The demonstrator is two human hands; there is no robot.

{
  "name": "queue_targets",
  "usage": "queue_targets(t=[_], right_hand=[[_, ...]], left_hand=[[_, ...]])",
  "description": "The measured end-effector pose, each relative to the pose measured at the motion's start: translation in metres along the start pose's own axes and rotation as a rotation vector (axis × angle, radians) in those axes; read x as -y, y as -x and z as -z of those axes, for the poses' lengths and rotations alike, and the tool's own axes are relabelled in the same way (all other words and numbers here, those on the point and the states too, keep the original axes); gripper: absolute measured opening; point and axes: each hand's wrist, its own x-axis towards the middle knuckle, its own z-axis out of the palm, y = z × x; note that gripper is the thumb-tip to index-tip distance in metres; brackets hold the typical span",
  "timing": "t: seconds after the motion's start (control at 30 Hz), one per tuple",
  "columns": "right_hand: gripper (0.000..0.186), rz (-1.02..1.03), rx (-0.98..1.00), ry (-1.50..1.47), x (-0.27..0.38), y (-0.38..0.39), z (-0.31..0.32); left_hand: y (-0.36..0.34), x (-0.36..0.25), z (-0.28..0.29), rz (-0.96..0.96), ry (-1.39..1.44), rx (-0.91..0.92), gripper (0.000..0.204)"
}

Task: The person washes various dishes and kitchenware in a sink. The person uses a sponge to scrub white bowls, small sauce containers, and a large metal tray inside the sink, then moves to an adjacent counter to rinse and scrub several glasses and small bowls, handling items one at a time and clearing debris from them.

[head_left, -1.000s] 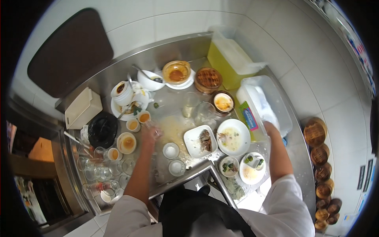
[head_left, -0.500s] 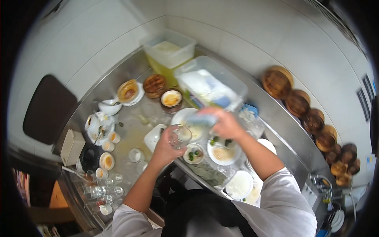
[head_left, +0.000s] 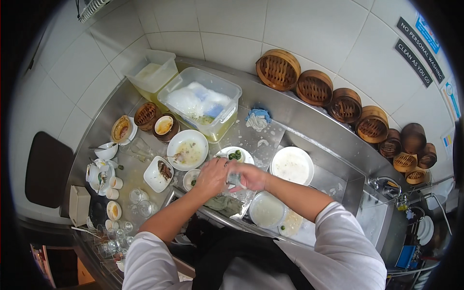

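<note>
From the head camera, a steel counter (head_left: 270,104) runs along a white tiled wall (head_left: 309,34), with a sink (head_left: 338,181) set into it at the right. Two dark oblong signs (head_left: 418,50) with white lettering sit high on the wall at right, beside a blue and white label (head_left: 427,29). Round bamboo steamers (head_left: 314,87) line the back edge. Two clear plastic tubs (head_left: 203,104) stand behind dirty plates (head_left: 187,149). The left hand (head_left: 212,176) and right hand (head_left: 249,176) meet over the counter's front edge, both closed around a small glass (head_left: 234,179).
</note>
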Motion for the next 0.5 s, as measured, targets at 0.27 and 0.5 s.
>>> queue_targets(t=[0.27,0.5], right_hand=[[0.025,0.332,-0.032,0.979,0.047,-0.045,-0.060],[0.034,1.427,-0.280,1.607,-0.023,-0.153,-0.203]], left_hand=[[0.045,0.060,0.001,0.329,1.798,0.313,0.064],[0.132,0.088,0.021,0.424,1.520,-1.236,0.059]])
